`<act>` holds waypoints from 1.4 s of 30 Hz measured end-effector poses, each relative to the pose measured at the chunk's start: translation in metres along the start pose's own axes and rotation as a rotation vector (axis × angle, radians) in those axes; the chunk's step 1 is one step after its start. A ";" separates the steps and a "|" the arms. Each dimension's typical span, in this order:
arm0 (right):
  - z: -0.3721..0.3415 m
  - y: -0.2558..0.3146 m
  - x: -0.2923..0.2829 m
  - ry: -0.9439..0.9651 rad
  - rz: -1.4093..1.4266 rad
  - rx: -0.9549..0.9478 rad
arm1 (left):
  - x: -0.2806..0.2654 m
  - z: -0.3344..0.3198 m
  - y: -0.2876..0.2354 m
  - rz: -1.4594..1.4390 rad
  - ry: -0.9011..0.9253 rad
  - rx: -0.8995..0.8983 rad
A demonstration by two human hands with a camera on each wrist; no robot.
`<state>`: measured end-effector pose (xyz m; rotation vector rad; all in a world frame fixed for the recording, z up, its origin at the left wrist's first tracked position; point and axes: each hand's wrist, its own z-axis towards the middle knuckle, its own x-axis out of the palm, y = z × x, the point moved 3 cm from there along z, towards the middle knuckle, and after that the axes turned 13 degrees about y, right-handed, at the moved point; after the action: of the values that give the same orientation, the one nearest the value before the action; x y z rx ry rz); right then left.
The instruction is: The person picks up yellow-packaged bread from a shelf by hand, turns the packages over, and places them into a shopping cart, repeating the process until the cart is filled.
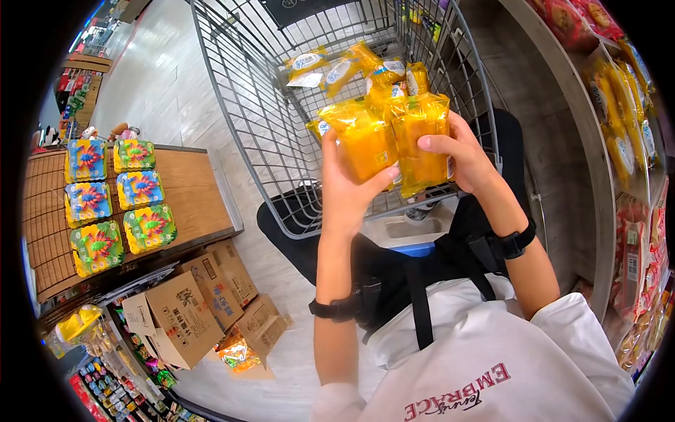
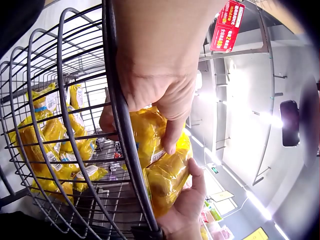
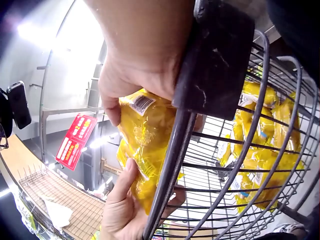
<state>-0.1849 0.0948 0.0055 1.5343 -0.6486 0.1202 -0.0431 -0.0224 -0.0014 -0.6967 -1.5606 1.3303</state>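
Observation:
My left hand point(image 1: 351, 193) grips a yellow, shiny snack packet point(image 1: 362, 144), its thumb lying across the near end. Beside it, my right hand point(image 1: 467, 155) holds another yellow packet point(image 1: 424, 141) with the thumb pressed on its face. The two packets sit side by side over the near rim of the wire shopping cart point(image 1: 278, 226). Several more yellow packets point(image 1: 337, 74) lie inside the cart. In the right wrist view a barcode shows on a held packet point(image 3: 147, 130), and the left hand point(image 3: 122, 215) is below it.
Shelves with bagged snacks point(image 1: 619, 133) stand close on the right. To the left, a wooden display point(image 1: 190, 176) carries several colourful packs point(image 1: 88, 200). Cardboard boxes point(image 1: 176, 316) sit on the floor in front of it. A red sign point(image 3: 76, 141) hangs overhead.

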 end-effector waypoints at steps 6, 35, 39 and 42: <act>0.001 0.000 0.001 -0.024 -0.025 0.029 | -0.001 0.001 0.003 -0.033 -0.034 -0.040; 0.001 -0.003 -0.010 -0.147 -0.158 -0.102 | -0.007 0.001 0.014 0.349 -0.162 -0.097; 0.001 -0.002 -0.006 -0.009 0.014 -0.026 | -0.004 0.000 0.012 0.444 -0.133 -0.090; -0.002 0.001 -0.003 -0.029 0.012 -0.018 | -0.005 0.001 0.014 0.430 -0.105 -0.105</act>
<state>-0.1875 0.0974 0.0054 1.5178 -0.6796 0.1011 -0.0442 -0.0239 -0.0161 -1.0883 -1.6304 1.6259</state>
